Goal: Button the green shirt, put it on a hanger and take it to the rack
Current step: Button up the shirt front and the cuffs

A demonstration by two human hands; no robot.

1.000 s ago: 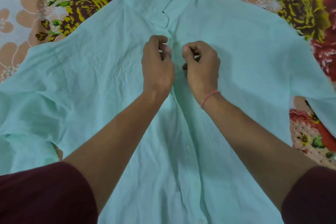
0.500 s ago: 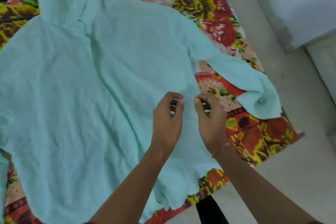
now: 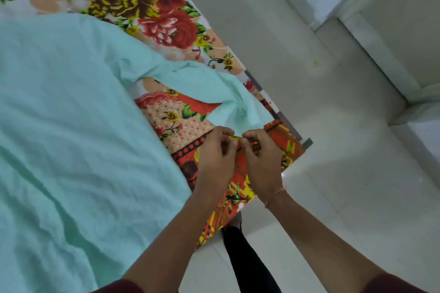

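The left hand [image 3: 215, 157] and the right hand [image 3: 260, 159] are hovering knuckle to knuckle just below the sleeve cuff [image 3: 238, 114], both with fingers curling inward and thumbs closing against the fingertips, as if pinching. No green cloth is showing between the fingers, only the patterned bedspread [image 3: 147, 0] under them. The left knuckles are sitting right at the cuff's edge, so I cannot tell whether either hand is actually holding fabric. A thin thread band [image 3: 273, 195] is circling the right wrist. The cuff is lying bunched near the corner of the bed. From the cuff, the sleeve is running up and away to the body of the green shirt [image 3: 71, 126], which is lying spread flat and wrinkled across the bed. On the other side of the cuff, the pale tiled floor [image 3: 333, 173] is filling the view. A dark trouser leg [image 3: 247, 264] is standing below the cuff, at the bed's edge. Neither hanger nor rack is showing here. Judging by this, the buttoning step is the one in hand, with attention turning to the cuff. The next move is likely calling for taking both cuff edges, finding the button and hole, and pushing one through the other. The hanger work is coming only after that.
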